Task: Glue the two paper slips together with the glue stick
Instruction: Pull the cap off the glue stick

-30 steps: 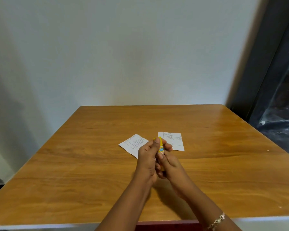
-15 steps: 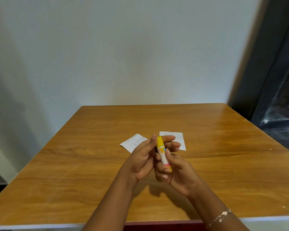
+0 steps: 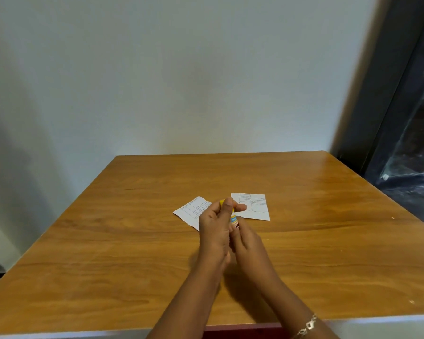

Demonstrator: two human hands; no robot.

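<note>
Two white printed paper slips lie flat on the wooden table (image 3: 328, 241): the left slip (image 3: 191, 212) is turned at an angle, the right slip (image 3: 253, 206) lies square. Above the table, in front of the slips, both hands hold a yellow glue stick (image 3: 233, 219) upright. My left hand (image 3: 217, 228) wraps its fingers around the yellow cap end. My right hand (image 3: 249, 243) grips the lower body. Most of the stick is hidden by fingers. The left hand covers part of the left slip.
The table's near edge (image 3: 108, 332) has a pale band. A white wall (image 3: 181, 81) stands behind the table. A dark frame with a glass panel (image 3: 406, 143) stands at the right. A bracelet (image 3: 306, 326) sits on the right wrist.
My left hand, open beside the stick half a second ago, has closed around its cap end again. Both hands have risen slightly toward the slips.
</note>
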